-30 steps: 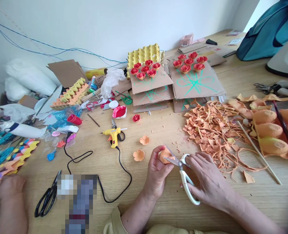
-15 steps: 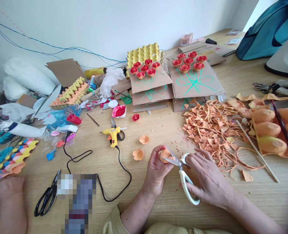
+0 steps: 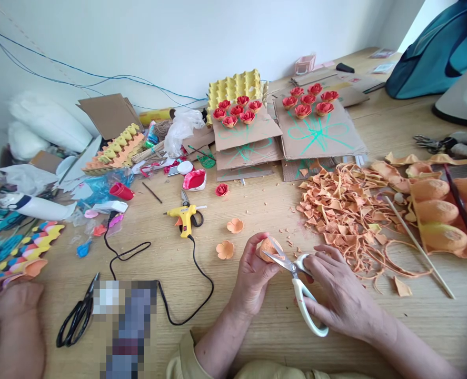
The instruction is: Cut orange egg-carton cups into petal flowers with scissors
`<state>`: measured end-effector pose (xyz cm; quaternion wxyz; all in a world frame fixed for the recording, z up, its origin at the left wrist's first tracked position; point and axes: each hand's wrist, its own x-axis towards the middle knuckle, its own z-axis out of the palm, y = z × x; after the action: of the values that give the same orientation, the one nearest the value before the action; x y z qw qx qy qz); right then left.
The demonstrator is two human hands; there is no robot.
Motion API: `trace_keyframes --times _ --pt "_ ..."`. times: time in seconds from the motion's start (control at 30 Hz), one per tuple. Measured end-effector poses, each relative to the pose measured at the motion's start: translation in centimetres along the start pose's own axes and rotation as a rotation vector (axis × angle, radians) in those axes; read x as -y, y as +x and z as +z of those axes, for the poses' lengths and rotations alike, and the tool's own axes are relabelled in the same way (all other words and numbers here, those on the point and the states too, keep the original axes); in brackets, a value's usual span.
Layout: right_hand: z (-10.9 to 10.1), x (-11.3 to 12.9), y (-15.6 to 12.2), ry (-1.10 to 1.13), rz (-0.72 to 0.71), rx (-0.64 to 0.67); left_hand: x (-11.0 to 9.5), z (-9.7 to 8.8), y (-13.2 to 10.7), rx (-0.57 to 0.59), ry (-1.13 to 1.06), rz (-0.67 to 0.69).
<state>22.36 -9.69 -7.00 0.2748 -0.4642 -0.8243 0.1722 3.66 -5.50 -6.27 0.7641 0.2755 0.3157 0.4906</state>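
My left hand (image 3: pixel 254 279) pinches an orange egg-carton cup (image 3: pixel 268 248) between thumb and fingers. In my right hand (image 3: pixel 338 289) are white-handled scissors (image 3: pixel 305 308), with fingers through the loops. The scissors' blades are parted and lie across the cup, one over its front and the other along its upper edge. Two cut orange flower shapes, a nearer one (image 3: pixel 225 249) and a farther one (image 3: pixel 235 226), rest on the table just left of the cup. To the right of my hands spreads a heap of orange carton scraps (image 3: pixel 336 210).
A yellow glue gun (image 3: pixel 184 217) with a black cord lies left of centre, by a tub of red paint (image 3: pixel 194 180). Red flowers stand on cardboard sheets (image 3: pixel 316 134) behind. Black scissors (image 3: pixel 77 318) lie at left, near another person's arm (image 3: pixel 20 326). An orange egg carton (image 3: pixel 434 210) sits at right.
The scissors have swung slightly down and to the right at the handles. Their upper blade now lies over the cup. The whole view has shifted a little.
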Motion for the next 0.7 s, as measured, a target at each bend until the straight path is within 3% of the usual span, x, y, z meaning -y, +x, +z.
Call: trace_keyframes --times 0.33,0.7 --pt "0.1 -0.2 -0.3 0.016 0.008 0.018 -0.3 0.0 0.1 -0.038 0.030 0.021" --pt "-0.1 -0.1 0.0 -0.020 0.029 0.043 -1.1 -0.4 0.2 0.045 0.191 0.071"
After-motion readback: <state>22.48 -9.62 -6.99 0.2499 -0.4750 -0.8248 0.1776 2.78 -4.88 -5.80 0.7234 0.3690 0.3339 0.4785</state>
